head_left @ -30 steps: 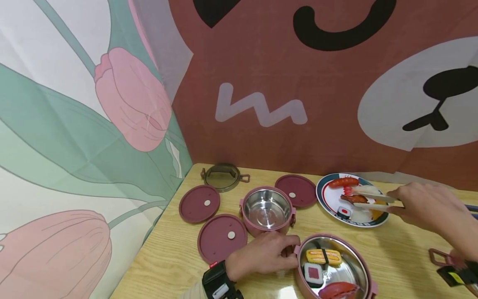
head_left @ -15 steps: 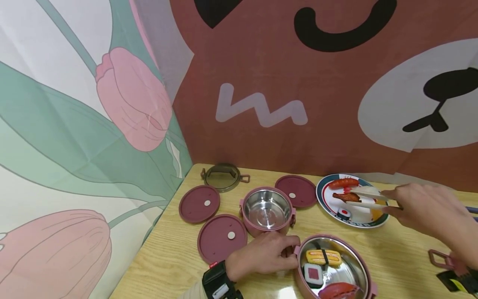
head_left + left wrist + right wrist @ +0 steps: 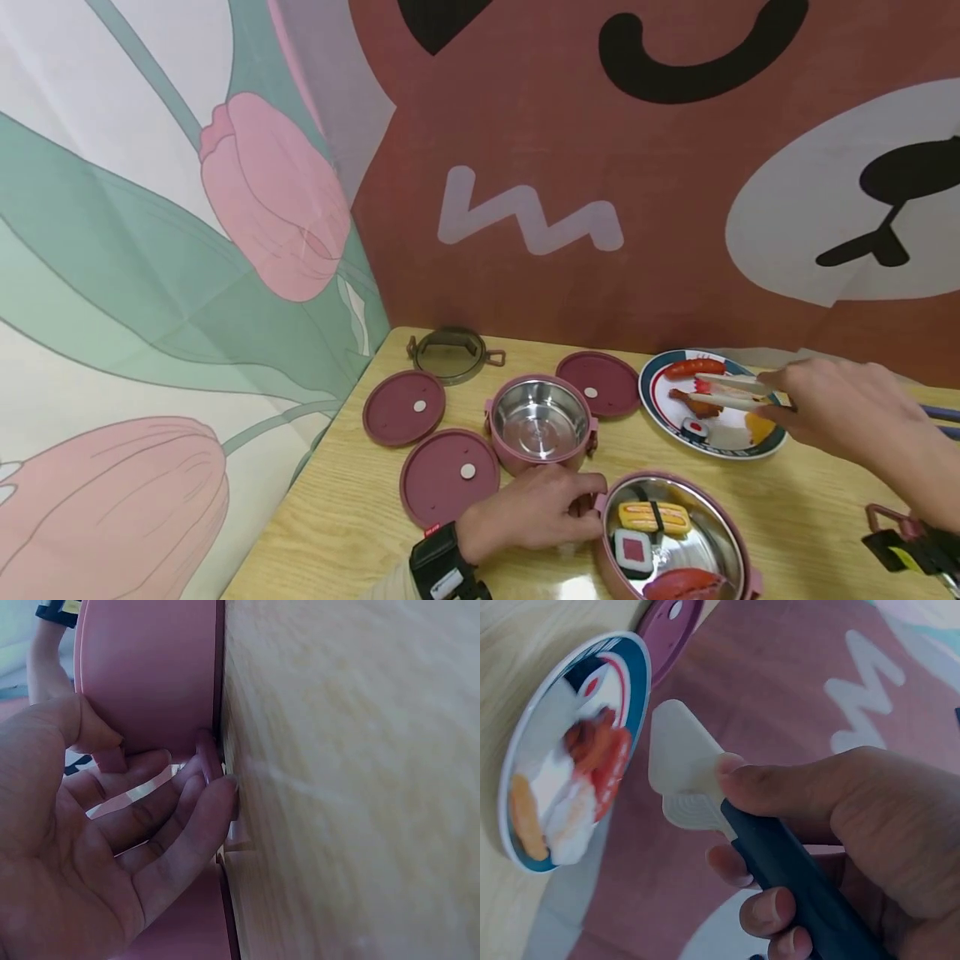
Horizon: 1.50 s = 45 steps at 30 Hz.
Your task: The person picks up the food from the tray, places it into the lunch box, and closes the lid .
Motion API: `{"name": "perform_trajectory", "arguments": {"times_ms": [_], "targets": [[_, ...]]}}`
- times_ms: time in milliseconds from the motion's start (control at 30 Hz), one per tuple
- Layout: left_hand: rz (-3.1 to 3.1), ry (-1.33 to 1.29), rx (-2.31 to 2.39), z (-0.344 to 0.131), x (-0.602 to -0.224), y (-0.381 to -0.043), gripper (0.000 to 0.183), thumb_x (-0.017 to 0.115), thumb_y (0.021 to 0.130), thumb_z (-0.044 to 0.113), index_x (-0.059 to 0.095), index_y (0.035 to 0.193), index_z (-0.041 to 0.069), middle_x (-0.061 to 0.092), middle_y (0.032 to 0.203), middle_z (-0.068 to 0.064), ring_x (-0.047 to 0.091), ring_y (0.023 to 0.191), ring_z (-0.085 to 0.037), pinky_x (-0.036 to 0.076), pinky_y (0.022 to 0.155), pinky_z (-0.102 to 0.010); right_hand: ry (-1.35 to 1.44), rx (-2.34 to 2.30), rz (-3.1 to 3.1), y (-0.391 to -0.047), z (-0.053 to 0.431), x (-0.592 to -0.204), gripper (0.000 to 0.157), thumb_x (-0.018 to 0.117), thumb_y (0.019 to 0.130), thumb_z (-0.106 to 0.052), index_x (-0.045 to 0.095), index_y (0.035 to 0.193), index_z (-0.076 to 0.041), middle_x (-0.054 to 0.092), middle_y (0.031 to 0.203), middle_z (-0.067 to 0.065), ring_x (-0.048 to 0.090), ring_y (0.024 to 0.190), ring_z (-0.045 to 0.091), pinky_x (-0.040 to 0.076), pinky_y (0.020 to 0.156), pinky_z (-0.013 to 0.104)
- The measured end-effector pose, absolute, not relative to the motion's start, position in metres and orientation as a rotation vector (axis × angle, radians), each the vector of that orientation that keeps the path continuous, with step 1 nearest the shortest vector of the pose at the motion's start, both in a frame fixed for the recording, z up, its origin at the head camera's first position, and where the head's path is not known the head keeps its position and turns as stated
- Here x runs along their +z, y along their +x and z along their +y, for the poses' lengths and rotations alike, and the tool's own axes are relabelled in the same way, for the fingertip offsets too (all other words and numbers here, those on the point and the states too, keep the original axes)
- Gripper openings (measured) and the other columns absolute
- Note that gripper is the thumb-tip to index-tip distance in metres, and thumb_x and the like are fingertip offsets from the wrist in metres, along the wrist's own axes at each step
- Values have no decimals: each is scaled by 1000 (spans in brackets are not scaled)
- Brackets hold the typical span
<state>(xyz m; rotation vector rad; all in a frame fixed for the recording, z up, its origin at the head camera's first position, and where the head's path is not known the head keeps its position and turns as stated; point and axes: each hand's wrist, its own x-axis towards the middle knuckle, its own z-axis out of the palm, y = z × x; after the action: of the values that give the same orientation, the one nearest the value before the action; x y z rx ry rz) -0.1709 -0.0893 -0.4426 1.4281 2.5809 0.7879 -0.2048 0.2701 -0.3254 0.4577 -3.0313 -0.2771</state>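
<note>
My left hand [image 3: 536, 508] grips the side handle of a round pink lunch box [image 3: 708, 542], its fingers curled at the handle [image 3: 210, 759] in the left wrist view. Inside lie a toy egg sushi [image 3: 637, 517], a toy sushi roll [image 3: 632, 552] and a red toy piece [image 3: 684, 583]. My right hand [image 3: 832, 408] holds tongs [image 3: 686, 761] with pale tips and a dark blue handle. Their tips hang over a patterned plate [image 3: 651, 417], spread apart, one overlapping a toy drumstick [image 3: 697, 406] in the head view. A toy sausage [image 3: 695, 367] and a small roll [image 3: 694, 429] also lie there.
A smaller pink pot [image 3: 542, 425] stands behind my left hand. Maroon lids [image 3: 448, 487] and a clear lid with clasps [image 3: 450, 357] lie around it. A printed cloth [image 3: 525, 292] backs the wooden table [image 3: 322, 517]. A pink clasp [image 3: 885, 517] shows beneath my right forearm.
The drumstick has shifted left on the plate, and the tongs have moved slightly to the left and up. My left hand keeps its place at the lunch box handle.
</note>
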Motion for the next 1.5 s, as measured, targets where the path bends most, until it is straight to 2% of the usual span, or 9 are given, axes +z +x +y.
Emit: {"name": "perform_trajectory", "arguments": {"times_ms": [167, 333, 433, 633, 800, 1100, 1200, 1433, 1500], "targets": [[2589, 1440, 781, -88, -443, -171, 5, 63, 91, 23, 60, 95, 23, 52, 77, 15, 42, 68, 13, 35, 58, -6, 412, -243, -3100, -217, 288, -338, 50, 88, 74, -40, 80, 106, -2, 69, 79, 4, 54, 65, 17, 42, 47, 33], [2593, 1443, 787, -88, -443, -171, 6, 63, 90, 23, 59, 94, 24, 53, 77, 16, 42, 68, 13, 37, 59, -5, 514, -115, -3081, -222, 297, -351, 42, 87, 77, -34, 80, 100, 1, 62, 67, -4, 47, 56, 12, 39, 49, 31], [2591, 1435, 795, -88, -444, -171, 7, 64, 90, 23, 59, 94, 24, 53, 78, 16, 43, 68, 13, 37, 60, -5, 545, -92, -3104, -225, 297, -353, 41, 85, 78, -37, 79, 97, -2, 61, 66, -6, 47, 55, 11, 39, 49, 32], [2565, 1413, 814, -89, -444, -172, 5, 63, 92, 23, 61, 96, 23, 53, 78, 16, 43, 68, 13, 36, 60, -6, 532, -123, -3175, -231, 295, -354, 42, 82, 81, -41, 79, 101, -4, 68, 75, -3, 52, 59, 11, 41, 50, 34], [2577, 1436, 799, -89, -444, -171, 4, 62, 91, 24, 61, 95, 22, 52, 77, 15, 41, 68, 13, 35, 59, -6, 484, -153, -3188, -231, 292, -357, 45, 83, 81, -40, 80, 110, -5, 67, 75, -4, 47, 59, 13, 35, 47, 32], [2603, 1440, 768, -88, -443, -172, 5, 63, 91, 25, 59, 95, 24, 52, 77, 16, 42, 68, 13, 35, 58, -6, 479, -237, -3109, -220, 285, -357, 47, 82, 82, -39, 79, 114, -4, 49, 60, -8, 39, 52, 13, 28, 47, 30], [2586, 1420, 786, -89, -443, -173, 7, 63, 93, 24, 58, 96, 26, 53, 78, 16, 42, 68, 13, 36, 59, -6, 463, -235, -3113, -216, 282, -355, 45, 82, 83, -37, 79, 114, -5, 51, 63, -7, 39, 53, 14, 30, 47, 30], [2576, 1423, 785, -89, -444, -172, 6, 63, 93, 24, 58, 96, 26, 53, 78, 16, 42, 69, 13, 36, 59, -6, 479, -235, -3084, -210, 282, -352, 42, 80, 85, -36, 79, 115, -8, 69, 80, 0, 43, 57, 15, 32, 45, 33], [2575, 1425, 784, -89, -444, -172, 6, 64, 93, 24, 59, 96, 26, 53, 78, 16, 42, 68, 13, 36, 59, -6, 473, -228, -3074, -209, 281, -349, 43, 80, 85, -37, 79, 116, -7, 68, 78, -1, 43, 57, 15, 32, 46, 32]]}}
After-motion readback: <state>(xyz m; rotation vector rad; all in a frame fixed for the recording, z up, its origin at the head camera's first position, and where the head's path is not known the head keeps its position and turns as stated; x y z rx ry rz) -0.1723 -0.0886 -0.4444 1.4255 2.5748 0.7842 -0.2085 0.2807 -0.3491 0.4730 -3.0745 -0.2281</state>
